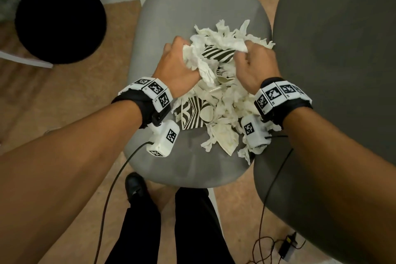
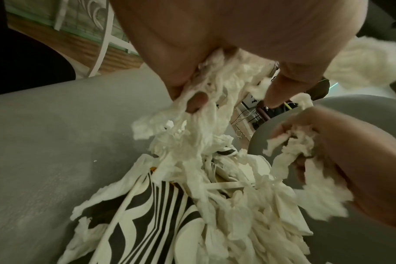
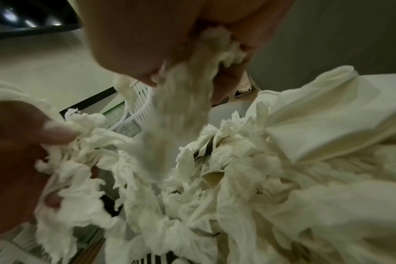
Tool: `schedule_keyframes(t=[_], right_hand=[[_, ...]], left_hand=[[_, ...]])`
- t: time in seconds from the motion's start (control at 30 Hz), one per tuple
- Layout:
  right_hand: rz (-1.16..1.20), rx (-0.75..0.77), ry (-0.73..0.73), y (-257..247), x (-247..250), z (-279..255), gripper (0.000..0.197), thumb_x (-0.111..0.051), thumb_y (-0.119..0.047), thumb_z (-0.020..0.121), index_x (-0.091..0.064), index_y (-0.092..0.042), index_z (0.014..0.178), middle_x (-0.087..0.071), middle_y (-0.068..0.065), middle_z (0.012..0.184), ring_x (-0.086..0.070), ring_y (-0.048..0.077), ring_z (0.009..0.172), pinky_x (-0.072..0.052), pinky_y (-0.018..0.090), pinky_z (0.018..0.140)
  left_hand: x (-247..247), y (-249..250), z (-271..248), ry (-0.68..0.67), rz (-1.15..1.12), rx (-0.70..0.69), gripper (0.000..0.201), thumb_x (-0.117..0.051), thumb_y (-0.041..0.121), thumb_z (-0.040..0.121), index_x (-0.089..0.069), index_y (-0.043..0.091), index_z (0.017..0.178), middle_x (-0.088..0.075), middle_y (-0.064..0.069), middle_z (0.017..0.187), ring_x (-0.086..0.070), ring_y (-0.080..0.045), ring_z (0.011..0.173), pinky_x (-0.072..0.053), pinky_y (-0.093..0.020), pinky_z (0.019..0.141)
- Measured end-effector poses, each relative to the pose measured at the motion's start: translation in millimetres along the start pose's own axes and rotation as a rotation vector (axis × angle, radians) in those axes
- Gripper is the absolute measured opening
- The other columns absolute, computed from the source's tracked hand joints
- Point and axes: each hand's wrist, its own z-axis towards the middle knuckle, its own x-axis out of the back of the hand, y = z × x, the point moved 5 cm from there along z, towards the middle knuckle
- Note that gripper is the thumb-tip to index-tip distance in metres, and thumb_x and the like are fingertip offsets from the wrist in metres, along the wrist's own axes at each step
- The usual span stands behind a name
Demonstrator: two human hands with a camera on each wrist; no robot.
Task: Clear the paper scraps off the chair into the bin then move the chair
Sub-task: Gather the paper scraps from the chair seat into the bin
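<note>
The paper scraps are seen as cream-white, with some pieces printed in black-and-white stripes and curves. The chair seat is rendered light grey. Black-and-white square markers are borne by the wristbands.

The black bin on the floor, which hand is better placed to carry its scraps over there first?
Probably left. The black bin stands left of the chair, on the left hand's side. Both hands grip paper scraps; the right hand would cross over.
</note>
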Motion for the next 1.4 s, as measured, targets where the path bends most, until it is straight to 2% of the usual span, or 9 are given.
schedule_keyframes(t=[0.1, 0.27, 0.4, 0.5, 0.6, 0.73, 0.93, 1.2, 1.4], right_hand=[[0.047, -0.040, -0.028, -3.1, -5.0, -5.4, 0.057, -0.035, -0.056, 0.096, -0.064, -0.008, 0.106, -0.069, 0.014, 0.105, -0.064, 0.031, 0.099, -0.046, 0.032, 0.079], [0.036, -0.126, -0.046, 3.6, -13.7, -5.5, 0.063, -0.023, -0.062, 0.099, -0.035, -0.016, 0.058, -0.047, 0.002, 0.061, -0.048, 0.026, 0.065, -0.039, 0.035, 0.062], [0.048, -0.097, -0.104, 1.5, -16.0, -8.7, 0.025, -0.036, -0.030, 0.103, -0.056, -0.015, 0.104, -0.057, 0.005, 0.094, -0.062, 0.025, 0.077, -0.047, 0.030, 0.065], [0.115, -0.111, -0.210, -3.8, -22.3, -14.5, 0.035, -0.037, -0.014, 0.101, -0.050, -0.025, 0.131, -0.048, 0.003, 0.109, -0.062, 0.017, 0.068, -0.053, 0.026, 0.063], [0.080, -0.023, -0.150, -18.1, -23.6, -16.9, 0.028, -0.036, -0.017, 0.095, -0.065, -0.018, 0.095, -0.058, 0.002, 0.083, -0.055, 0.023, 0.068, -0.055, 0.037, 0.070], [0.050, -0.050, -0.178, -29.9, -33.9, -19.5, 0.041, -0.039, -0.042, 0.090, -0.048, -0.019, 0.057, -0.056, 0.007, 0.066, -0.051, 0.029, 0.081, -0.037, 0.031, 0.067], [0.011, 0.002, -0.164, -48.9, -46.7, -20.8, 0.066, -0.038, -0.049, 0.101, -0.036, -0.014, 0.045, -0.039, 0.002, 0.044, -0.042, 0.021, 0.051, -0.032, 0.029, 0.059], [0.049, 0.108, -0.193, -105.2, -71.1, -39.5, 0.061, -0.036, -0.049, 0.103, -0.035, -0.018, 0.050, -0.037, -0.004, 0.044, -0.036, 0.013, 0.044, -0.027, 0.027, 0.049], [0.070, 0.096, -0.513, -177.2, -155.9, -79.3, 0.028, -0.040, -0.041, 0.095, -0.055, -0.017, 0.092, -0.065, 0.009, 0.089, -0.059, 0.030, 0.087, -0.043, 0.034, 0.075]], left_hand=[[-1.7, -4.8, -6.5, -0.121, -0.033, 0.085, 0.062, -0.070, 0.022, 0.073, -0.031, 0.019, 0.121, -0.033, -0.002, 0.121, -0.052, -0.022, 0.103, -0.044, -0.025, 0.072], [8.2, -7.9, -11.0, -0.116, -0.025, 0.139, 0.048, -0.056, 0.056, 0.089, -0.042, 0.022, 0.120, -0.043, 0.004, 0.112, -0.052, -0.010, 0.093, -0.037, -0.027, 0.073], [21.1, -16.3, -4.9, 0.060, 0.016, 0.069, 0.017, -0.060, 0.029, 0.092, -0.049, 0.021, 0.082, -0.058, 0.004, 0.072, -0.051, -0.007, 0.054, -0.035, -0.025, 0.053], [23.7, -28.6, -5.0, 0.069, -0.032, 0.120, 0.019, -0.054, 0.007, 0.081, -0.052, 0.025, 0.088, -0.068, -0.006, 0.089, -0.066, -0.022, 0.061, -0.051, -0.034, 0.054], [24.2, -29.7, -13.3, 0.064, -0.005, 0.099, 0.022, -0.048, 0.021, 0.087, -0.053, 0.042, 0.091, -0.068, -0.008, 0.099, -0.073, -0.031, 0.076, -0.057, -0.040, 0.057], [27.5, -33.2, -26.0, 0.122, 0.174, 0.028, 0.045, -0.055, 0.063, 0.085, -0.052, 0.021, 0.068, -0.063, 0.000, 0.064, -0.062, -0.027, 0.070, -0.051, -0.035, 0.061], [35.5, -39.5, -36.3, 0.201, 0.143, -0.032, 0.060, -0.050, 0.048, 0.095, -0.044, 0.008, 0.050, -0.050, -0.011, 0.049, -0.051, -0.042, 0.056, -0.037, -0.035, 0.057], [66.2, -68.5, -62.0, 0.332, -0.097, 0.080, 0.056, -0.056, 0.033, 0.096, -0.035, 0.011, 0.048, -0.036, 0.003, 0.042, -0.032, -0.016, 0.044, -0.028, -0.033, 0.049], [106.0, -162.2, -119.7, 0.313, -0.085, 0.305, 0.028, -0.060, 0.038, 0.089, -0.055, 0.018, 0.070, -0.066, -0.008, 0.072, -0.061, -0.030, 0.070, -0.051, -0.038, 0.065]])
